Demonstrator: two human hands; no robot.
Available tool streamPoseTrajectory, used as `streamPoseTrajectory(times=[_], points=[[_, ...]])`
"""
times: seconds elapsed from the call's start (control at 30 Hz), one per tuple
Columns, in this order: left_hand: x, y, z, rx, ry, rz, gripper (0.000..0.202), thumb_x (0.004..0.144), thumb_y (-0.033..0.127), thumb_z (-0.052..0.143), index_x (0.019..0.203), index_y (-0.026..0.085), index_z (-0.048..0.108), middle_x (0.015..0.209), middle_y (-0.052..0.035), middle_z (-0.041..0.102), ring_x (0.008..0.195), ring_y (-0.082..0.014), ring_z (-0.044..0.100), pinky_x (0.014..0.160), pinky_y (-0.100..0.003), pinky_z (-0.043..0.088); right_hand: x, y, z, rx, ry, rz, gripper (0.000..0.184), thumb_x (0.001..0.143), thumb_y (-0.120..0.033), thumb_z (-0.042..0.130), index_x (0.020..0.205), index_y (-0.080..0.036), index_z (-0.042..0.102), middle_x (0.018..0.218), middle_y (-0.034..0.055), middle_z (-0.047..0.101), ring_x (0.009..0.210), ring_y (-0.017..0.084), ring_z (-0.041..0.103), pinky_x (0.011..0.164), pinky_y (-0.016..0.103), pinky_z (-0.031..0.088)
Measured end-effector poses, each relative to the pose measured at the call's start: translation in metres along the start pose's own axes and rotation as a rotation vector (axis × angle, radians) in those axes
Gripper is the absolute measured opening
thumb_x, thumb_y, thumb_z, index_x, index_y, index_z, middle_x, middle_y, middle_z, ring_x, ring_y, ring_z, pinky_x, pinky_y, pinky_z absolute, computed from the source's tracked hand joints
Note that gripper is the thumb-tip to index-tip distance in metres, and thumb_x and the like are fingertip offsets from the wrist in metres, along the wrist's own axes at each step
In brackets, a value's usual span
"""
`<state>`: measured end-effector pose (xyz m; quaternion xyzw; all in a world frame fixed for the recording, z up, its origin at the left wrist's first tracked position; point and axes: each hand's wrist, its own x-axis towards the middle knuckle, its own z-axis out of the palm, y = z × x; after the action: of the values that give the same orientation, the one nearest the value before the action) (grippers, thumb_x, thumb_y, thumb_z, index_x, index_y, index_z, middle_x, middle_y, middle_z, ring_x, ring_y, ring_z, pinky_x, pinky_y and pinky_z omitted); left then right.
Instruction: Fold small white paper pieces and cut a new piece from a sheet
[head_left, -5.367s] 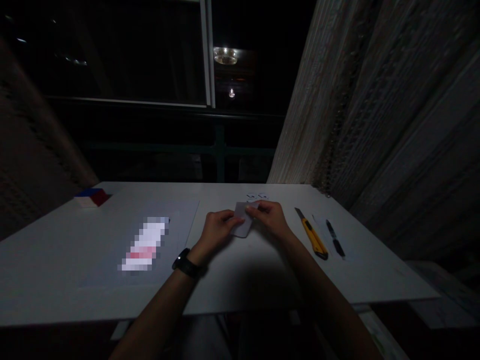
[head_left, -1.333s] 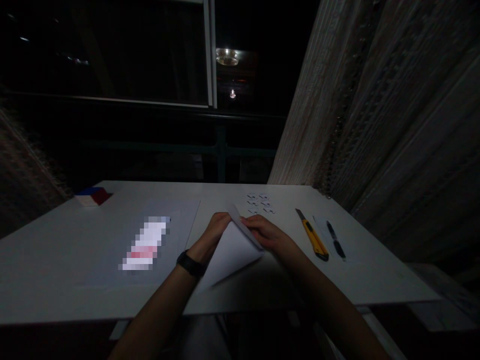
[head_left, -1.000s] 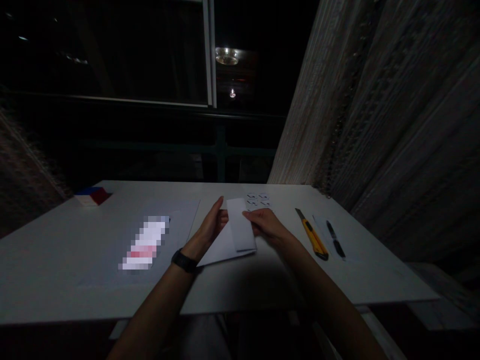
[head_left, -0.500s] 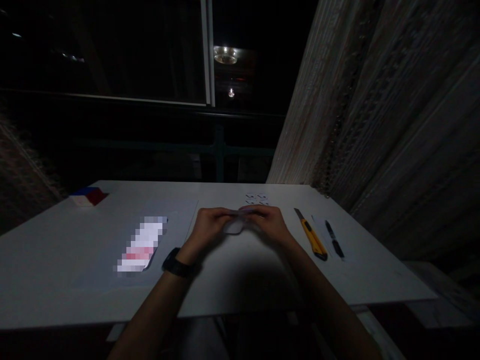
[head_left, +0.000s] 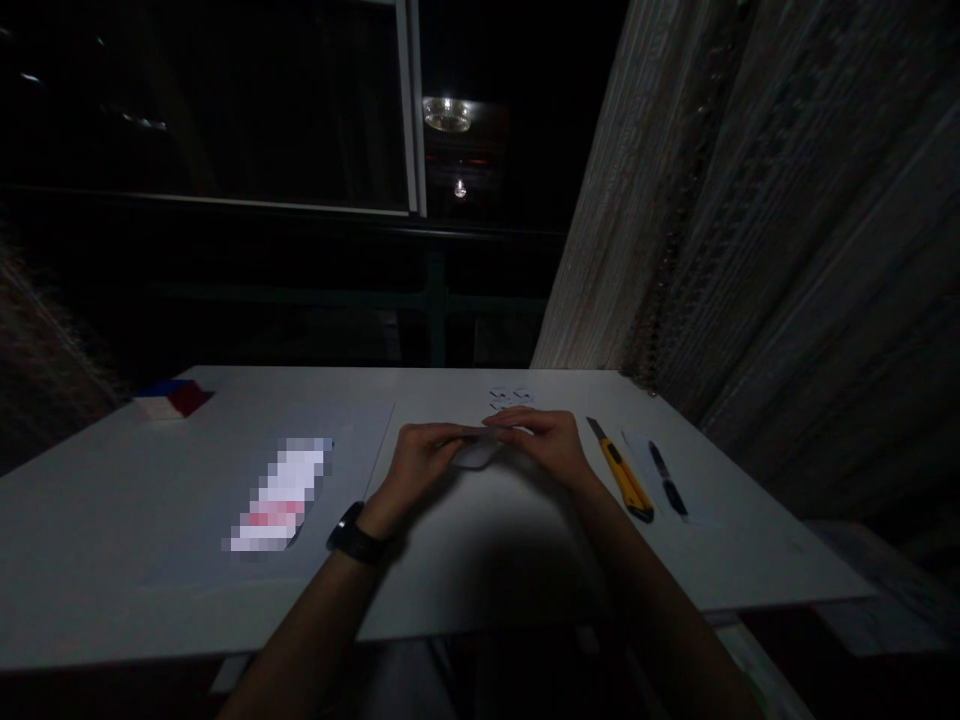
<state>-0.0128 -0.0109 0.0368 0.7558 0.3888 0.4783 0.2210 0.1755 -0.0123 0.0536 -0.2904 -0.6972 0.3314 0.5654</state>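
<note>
Over the middle of the white table, my left hand (head_left: 424, 462) pinches a small thin pale piece of paper (head_left: 476, 453) between thumb and fingers. A dark watch is on that wrist. My right hand (head_left: 546, 445) holds the paper's other side, its fingers bent over the top edge. Part of the paper is hidden behind the fingers, and the dim light hides its details. Just beyond my right hand lie several small paper pieces with dark marks (head_left: 512, 396). To the right of that hand is a yellow utility knife (head_left: 622, 472), its blade pointing away.
A black pen (head_left: 667, 480) lies beside the knife on a pale strip of paper. On the left, a phone with a lit, blurred screen (head_left: 281, 495) rests on a large sheet (head_left: 202, 545). A blue, red and white block (head_left: 171, 398) sits at the back left. Curtains (head_left: 600, 250) hang behind.
My right hand has shifted slightly right, its fingers lifting and spreading a little along the paper. My left hand has come slightly lower. Both still hold the paper.
</note>
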Motion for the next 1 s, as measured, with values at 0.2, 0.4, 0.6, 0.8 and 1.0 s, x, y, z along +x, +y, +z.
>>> streamPoseTrajectory(times=[0.2, 0.4, 0.6, 0.8, 1.0], points=[[-0.001, 0.003, 0.004, -0.019, -0.049, -0.076, 0.017, 0.075, 0.029, 0.059, 0.082, 0.019, 0.071, 0.078, -0.0024, 0.071, 0.069, -0.0153, 0.063, 0.062, -0.022, 0.044, 0.001, -0.002, -0.003, 0.047, 0.051, 0.04, 0.001, 0.063, -0.021, 0.071, 0.063, -0.02, 0.071, 0.071, 0.0031, 0.07, 0.07, 0.018, 0.064, 0.07, 0.03, 0.049], [-0.002, 0.005, 0.009, -0.057, -0.091, -0.168, 0.024, 0.073, 0.037, 0.06, 0.071, 0.015, 0.07, 0.061, -0.0006, 0.064, 0.056, -0.0118, 0.053, 0.053, -0.021, 0.037, 0.001, 0.002, -0.003, -0.007, 0.169, 0.103, 0.008, 0.061, -0.027, 0.071, 0.061, -0.019, 0.07, 0.064, 0.0022, 0.068, 0.064, 0.017, 0.062, 0.064, 0.028, 0.046], [0.0, 0.006, 0.01, -0.155, -0.165, -0.299, 0.034, 0.064, 0.043, 0.065, 0.051, 0.013, 0.057, 0.046, 0.004, 0.045, 0.045, -0.0074, 0.038, 0.044, -0.02, 0.026, 0.003, 0.007, -0.003, -0.01, 0.25, 0.169, 0.017, 0.064, -0.033, 0.068, 0.055, -0.018, 0.068, 0.052, -0.0009, 0.062, 0.055, 0.014, 0.055, 0.058, 0.026, 0.042], [0.001, 0.006, 0.01, -0.272, -0.222, -0.411, 0.032, 0.059, 0.043, 0.068, 0.055, 0.012, 0.058, 0.047, 0.0029, 0.047, 0.045, -0.0083, 0.04, 0.043, -0.021, 0.027, 0.005, 0.015, 0.0, 0.076, 0.314, 0.225, 0.018, 0.062, -0.034, 0.069, 0.058, -0.017, 0.068, 0.055, -0.0004, 0.062, 0.055, 0.013, 0.054, 0.057, 0.026, 0.042], [0.004, 0.004, 0.009, -0.335, -0.092, -0.526, 0.033, 0.059, 0.043, 0.069, 0.057, 0.013, 0.057, 0.051, 0.0017, 0.052, 0.045, -0.0089, 0.044, 0.043, -0.02, 0.03, 0.003, 0.019, 0.002, 0.018, 0.027, 0.41, 0.03, 0.059, -0.042, 0.069, 0.056, -0.013, 0.067, 0.052, 0.0007, 0.06, 0.052, 0.012, 0.051, 0.054, 0.025, 0.039]])
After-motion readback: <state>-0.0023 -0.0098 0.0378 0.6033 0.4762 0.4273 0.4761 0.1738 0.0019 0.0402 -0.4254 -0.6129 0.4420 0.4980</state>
